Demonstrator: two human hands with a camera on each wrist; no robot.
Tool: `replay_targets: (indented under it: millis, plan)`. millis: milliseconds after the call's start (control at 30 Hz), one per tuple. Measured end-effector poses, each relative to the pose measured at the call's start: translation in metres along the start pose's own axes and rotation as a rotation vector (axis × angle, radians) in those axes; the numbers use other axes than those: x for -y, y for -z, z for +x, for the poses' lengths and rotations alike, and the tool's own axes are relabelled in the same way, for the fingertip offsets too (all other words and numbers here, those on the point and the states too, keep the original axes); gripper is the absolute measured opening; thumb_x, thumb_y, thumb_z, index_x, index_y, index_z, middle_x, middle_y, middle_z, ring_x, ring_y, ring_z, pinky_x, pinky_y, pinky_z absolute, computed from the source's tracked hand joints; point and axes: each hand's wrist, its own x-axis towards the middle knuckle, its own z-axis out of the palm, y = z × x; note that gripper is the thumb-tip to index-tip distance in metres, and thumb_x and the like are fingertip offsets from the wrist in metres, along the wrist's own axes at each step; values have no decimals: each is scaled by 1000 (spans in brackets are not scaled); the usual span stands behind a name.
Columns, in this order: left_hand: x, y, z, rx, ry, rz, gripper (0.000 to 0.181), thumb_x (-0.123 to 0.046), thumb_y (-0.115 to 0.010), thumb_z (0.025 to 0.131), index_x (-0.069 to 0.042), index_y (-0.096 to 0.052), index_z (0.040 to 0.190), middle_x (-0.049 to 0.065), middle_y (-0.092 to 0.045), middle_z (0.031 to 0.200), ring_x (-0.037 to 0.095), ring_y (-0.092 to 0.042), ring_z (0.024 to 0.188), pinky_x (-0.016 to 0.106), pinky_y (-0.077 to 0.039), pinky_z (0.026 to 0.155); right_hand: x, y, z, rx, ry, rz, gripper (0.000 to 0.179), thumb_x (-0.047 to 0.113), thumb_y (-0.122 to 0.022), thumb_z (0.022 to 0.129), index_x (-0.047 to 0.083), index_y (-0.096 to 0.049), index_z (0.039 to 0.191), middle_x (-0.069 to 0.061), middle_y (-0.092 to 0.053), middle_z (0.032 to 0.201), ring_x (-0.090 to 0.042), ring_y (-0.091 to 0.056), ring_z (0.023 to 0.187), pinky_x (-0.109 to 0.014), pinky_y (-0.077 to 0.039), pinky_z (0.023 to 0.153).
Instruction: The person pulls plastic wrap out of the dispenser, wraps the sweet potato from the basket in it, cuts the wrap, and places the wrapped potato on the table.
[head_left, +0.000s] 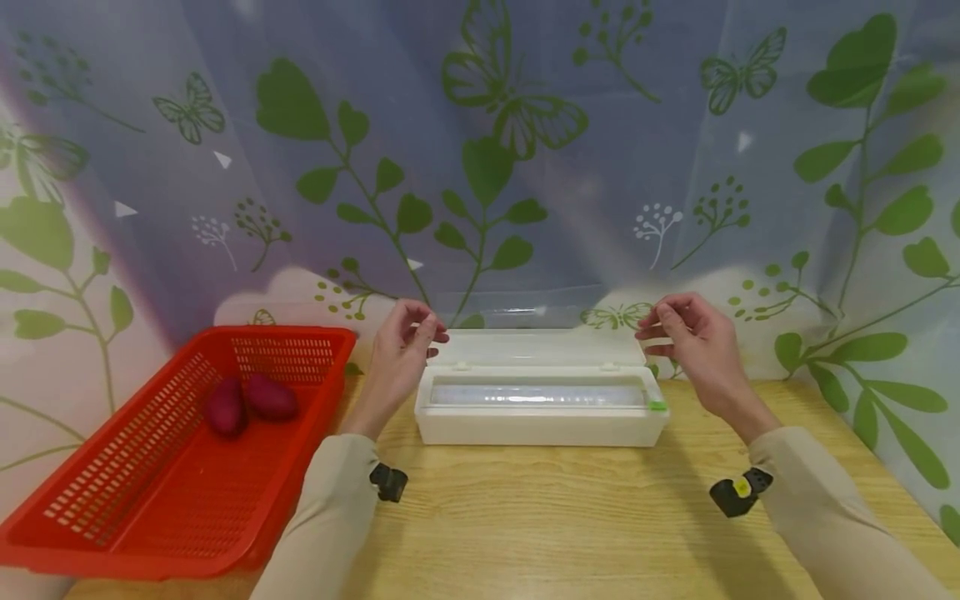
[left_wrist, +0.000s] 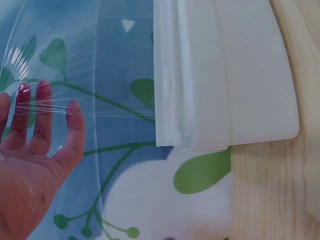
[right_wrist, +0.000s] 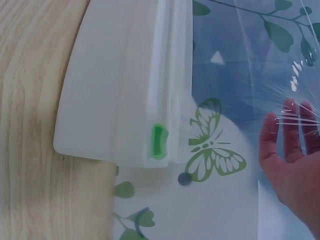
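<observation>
Head view, pale wood table (head_left: 525, 517), butterfly-patterned curtain (head_left: 585, 217) behind, left hand (head_left: 403, 350) and right hand (head_left: 696, 346), partly curled, pinching clear film (left_wrist: 20, 62)

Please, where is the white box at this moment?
In the head view, the white box stands on the wooden table, slightly right of centre, in front of the patterned curtain and right of the red basket.

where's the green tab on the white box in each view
Head: the green tab is right of center, by the right end of the white box.
Left wrist: not in it.
Right wrist: just below the picture's middle, near the box's lower end.
Shared landmark: the white box, central in head, upper right in left wrist, upper left in right wrist.
</observation>
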Motion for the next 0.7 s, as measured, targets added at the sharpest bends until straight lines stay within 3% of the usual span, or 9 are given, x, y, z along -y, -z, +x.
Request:
replay_targets:
  millis: [267,433,700]
  plan:
    - [-9,1,2,-11,-21,5,14,-15,-53,107,-5,-51,116,23,-68,111,34,-71,101,41,-61,87,10,1,2,-7,19,-9,23,21,-55,106,-1,-57,114,3,-72,97,-8,-74,87,-24,-62,73]
    - [-15,3,3,-17,-41,-3,12,-13,-53,107,-4,-51,115,24,-68,110,37,-70,101,46,-61,88,16,1,2,-6,21,-5,20,21,-55,106,2,-58,113,4,-73,96,-8,-75,87,-24,-62,73]
    - [-26,5,2,-14,-48,-4,15,-14,-53,107,-4,-51,116,19,-69,109,15,-70,93,43,-61,87,24,3,1,-1,56,21,19,20,-56,105,2,-58,112,2,-73,97,-9,-75,87,-24,-62,73]
